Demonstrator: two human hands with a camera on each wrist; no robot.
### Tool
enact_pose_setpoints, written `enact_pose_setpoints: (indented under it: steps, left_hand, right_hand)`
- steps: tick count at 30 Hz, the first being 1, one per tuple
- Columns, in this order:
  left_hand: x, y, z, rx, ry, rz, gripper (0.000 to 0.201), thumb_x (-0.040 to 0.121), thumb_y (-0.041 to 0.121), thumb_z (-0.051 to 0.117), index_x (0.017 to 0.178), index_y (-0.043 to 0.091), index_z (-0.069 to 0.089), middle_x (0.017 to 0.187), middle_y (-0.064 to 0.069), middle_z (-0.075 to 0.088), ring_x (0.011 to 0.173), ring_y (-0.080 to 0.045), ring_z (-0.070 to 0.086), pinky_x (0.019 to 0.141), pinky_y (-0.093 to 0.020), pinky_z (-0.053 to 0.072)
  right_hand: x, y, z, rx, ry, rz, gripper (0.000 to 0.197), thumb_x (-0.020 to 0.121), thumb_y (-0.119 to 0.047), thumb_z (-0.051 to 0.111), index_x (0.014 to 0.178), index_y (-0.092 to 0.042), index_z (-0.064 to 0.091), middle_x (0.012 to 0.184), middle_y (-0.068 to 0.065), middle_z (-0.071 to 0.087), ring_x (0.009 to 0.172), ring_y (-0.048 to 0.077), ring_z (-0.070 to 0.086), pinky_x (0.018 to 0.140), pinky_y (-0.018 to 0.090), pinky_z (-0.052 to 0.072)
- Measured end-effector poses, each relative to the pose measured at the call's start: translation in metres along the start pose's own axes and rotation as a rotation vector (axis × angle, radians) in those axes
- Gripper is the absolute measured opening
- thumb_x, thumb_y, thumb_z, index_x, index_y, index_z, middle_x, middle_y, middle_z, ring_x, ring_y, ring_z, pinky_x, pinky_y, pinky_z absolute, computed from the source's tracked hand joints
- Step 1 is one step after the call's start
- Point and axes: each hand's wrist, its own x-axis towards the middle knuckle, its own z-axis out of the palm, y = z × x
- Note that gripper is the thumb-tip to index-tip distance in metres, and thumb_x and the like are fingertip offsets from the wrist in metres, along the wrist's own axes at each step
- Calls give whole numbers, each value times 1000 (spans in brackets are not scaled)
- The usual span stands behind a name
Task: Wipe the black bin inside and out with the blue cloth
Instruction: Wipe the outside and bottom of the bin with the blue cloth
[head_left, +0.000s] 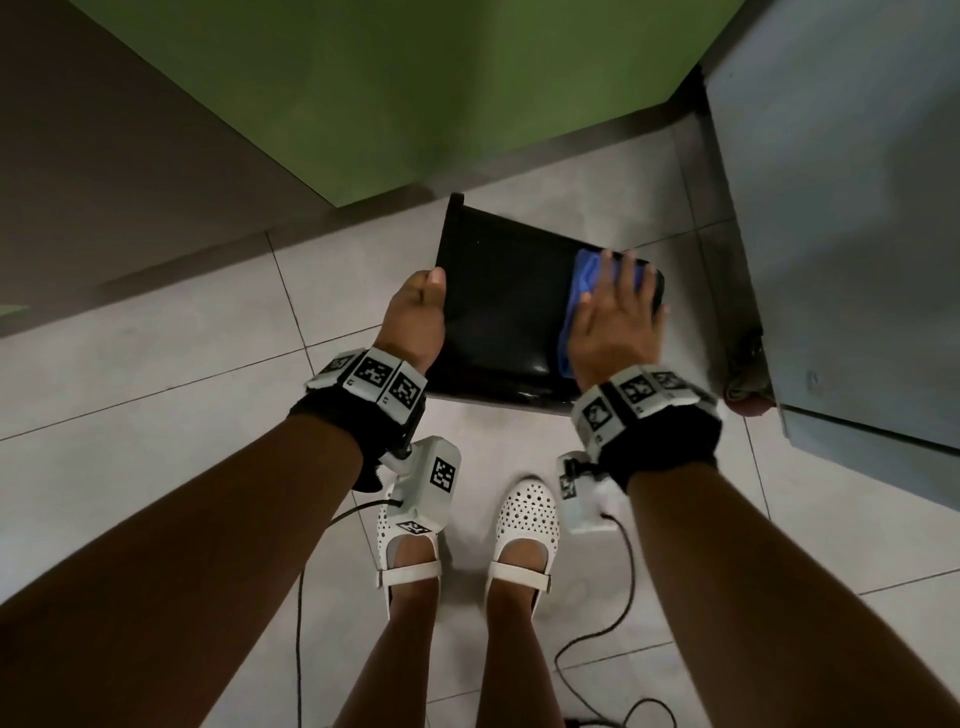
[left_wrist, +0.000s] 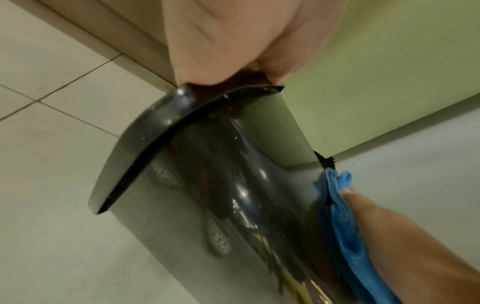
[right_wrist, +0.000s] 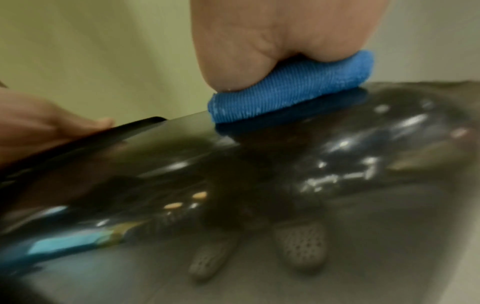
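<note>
The black bin is held at the centre of the head view above the tiled floor, tipped on its side. Its long axis runs left to right, rim end at left and base at right. The left hand grips the rim edge, fingers hidden behind it. The right hand, fingers spread flat, presses the folded blue cloth on the glossy outer wall near the base. The bin's opening faces away, unseen; the right wrist view is blurred.
</note>
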Motion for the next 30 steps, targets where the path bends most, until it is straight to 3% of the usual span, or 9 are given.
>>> enact_pose_setpoints:
  steps: [4,6,11,15,20,24,27,30]
  left_hand:
    - [2,-4,2,5,27,1,34,99,37,24,93,15,48,81,-2,46,86,-26,47,90,-53,47]
    - [3,-4,2,10,36,14,33,100,36,24,91,15,47,88,-8,49,87,-25,47,87,-47,44]
    - [7,-4,3,-5,31,-10,38,99,35,26,105,9,52,111,-21,58,105,-35,56,101,-49,42]
    - [5,1,2,17,-14,-35,39,100,36,24,112,10,50,115,-16,57,109,-31,55,102,-47,41]
    - [5,-1,0,41,-32,-11,43,99,36,23,114,6,49,118,-23,55,109,-37,54,100,-55,42]
    - [4,-7,2,32,33,23,38,100,34,24,108,7,49,104,-16,51,101,-32,52,100,-51,42]
    - [4,-7,5,19,47,-9,43,100,35,24,116,4,49,104,-12,51,101,-31,51,99,-49,42]
    - [6,-3,4,14,45,-12,44,100,35,24,119,4,49,105,-11,51,100,-26,50,99,-44,40]
  right_hand:
    - [5,14,-5,84,36,194,52,101,-31,20,149,-19,4,159,6,-3,145,29,-6,118,51,8]
    - [-5,4,-1,52,57,200,52,101,-31,20,149,-18,3,159,6,-2,145,29,-6,117,50,7]
    - [-60,-46,23,-67,-63,-156,55,97,-32,18,148,-19,2,159,5,-3,145,28,-7,117,51,1]
    - [-69,-56,32,-84,-75,-277,57,94,-38,11,148,-24,2,159,1,-1,145,22,-8,114,45,-6]
    - [-22,-13,12,-12,11,-23,52,99,-33,19,148,-24,5,159,1,-1,146,23,-4,117,52,6]
    - [7,22,-6,122,-29,148,51,101,-32,19,149,-22,3,159,4,-3,146,25,-5,117,48,6]
    - [1,27,-5,271,55,290,51,102,-29,21,149,-15,7,158,9,2,146,27,1,118,42,6]
    - [-30,13,13,229,107,359,52,101,-33,20,148,-15,9,158,8,5,146,29,2,116,49,13]
